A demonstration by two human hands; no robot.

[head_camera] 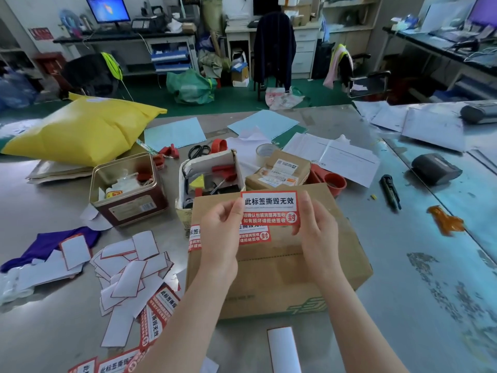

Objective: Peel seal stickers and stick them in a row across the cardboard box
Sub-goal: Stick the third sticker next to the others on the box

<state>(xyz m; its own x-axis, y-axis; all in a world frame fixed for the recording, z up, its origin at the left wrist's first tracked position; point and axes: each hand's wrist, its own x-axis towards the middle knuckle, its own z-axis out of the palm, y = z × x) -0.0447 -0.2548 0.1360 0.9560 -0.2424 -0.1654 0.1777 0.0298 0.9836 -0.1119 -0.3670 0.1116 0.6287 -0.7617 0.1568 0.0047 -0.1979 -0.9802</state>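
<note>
Head view looks down on a cluttered steel table (419,238) where a person holds one red-and-white seal sticker (269,208) stretched flat above the cardboard box (279,267). The left hand (222,230) pinches the sticker's left edge between thumb and fingers; the right hand (316,224) pinches its right edge the same way, so both grips are narrow and closed on the sticker.

Two stuck stickers sit on the box top already: one wrapped over the left edge (195,237), another (254,234) just below the held one and partly hidden by it. The held sticker hangs over the far middle of the box, slightly right of those two.

Judging from here, the main risk is a crooked or overlapping placement: if one hand drops first, the adhesive could grab early and skew the row or trap a crease. Fingers on the sticky side may also lift a corner when they let go. Whether the backing is fully off cannot be told, though spent white backings (126,275) lie heaped on the near left.
</note>
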